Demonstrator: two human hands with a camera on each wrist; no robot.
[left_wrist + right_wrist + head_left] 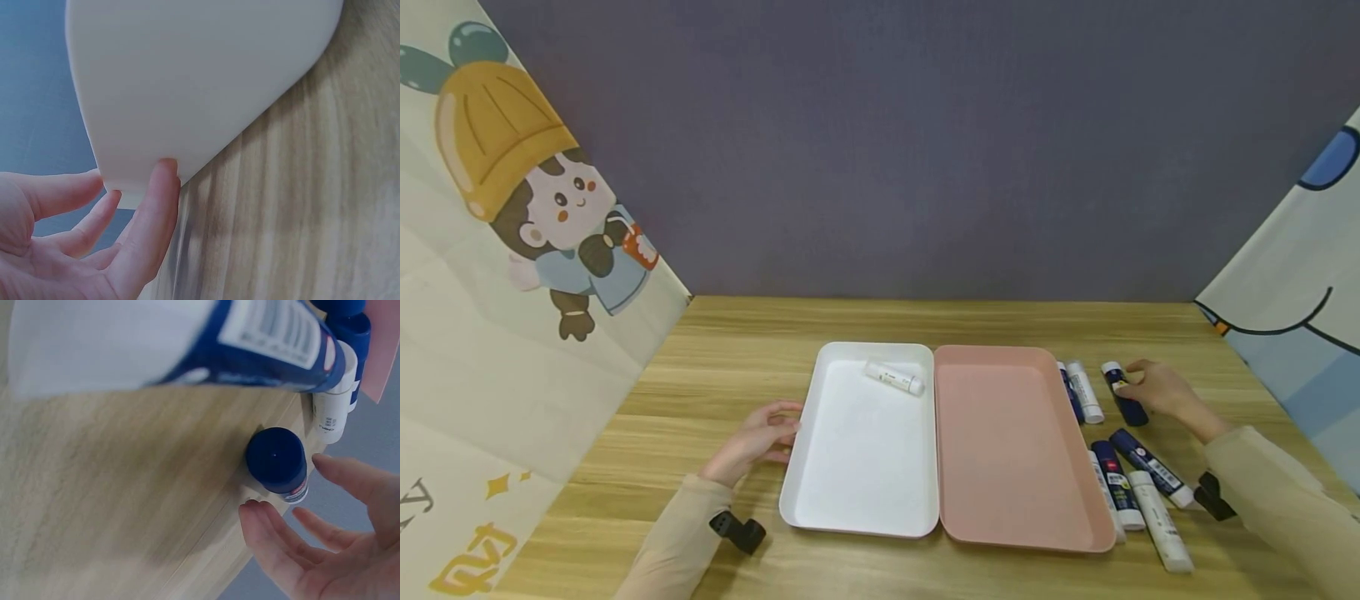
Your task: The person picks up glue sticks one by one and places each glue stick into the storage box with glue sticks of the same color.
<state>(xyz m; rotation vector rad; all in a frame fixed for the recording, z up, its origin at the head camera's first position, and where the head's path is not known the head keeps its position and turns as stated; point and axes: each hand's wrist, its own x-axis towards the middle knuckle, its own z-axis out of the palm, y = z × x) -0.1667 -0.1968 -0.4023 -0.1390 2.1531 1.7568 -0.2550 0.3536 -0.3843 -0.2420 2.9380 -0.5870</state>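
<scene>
My left hand point(758, 437) is at the left side of a white tray point(861, 467), its fairly straight fingers touching the rim and outer wall. Inside that tray, near the back, lies a white glue stick point(893, 377). On the right, my right hand point(1157, 390) reaches over a dark blue glue stick with a white end point(1129, 403) lying on the table. In the right wrist view the thumb and fingers stand spread on either side of this glue stick point(276, 459), with a gap showing.
A pink tray point(1015, 467) adjoins the white one. Along its right side lie several blue and white glue sticks, among them a white one point(1159, 518) and a blue one point(1150, 467) by my right wrist. A dark partition point(940, 150) stands behind the wooden table point(737, 350).
</scene>
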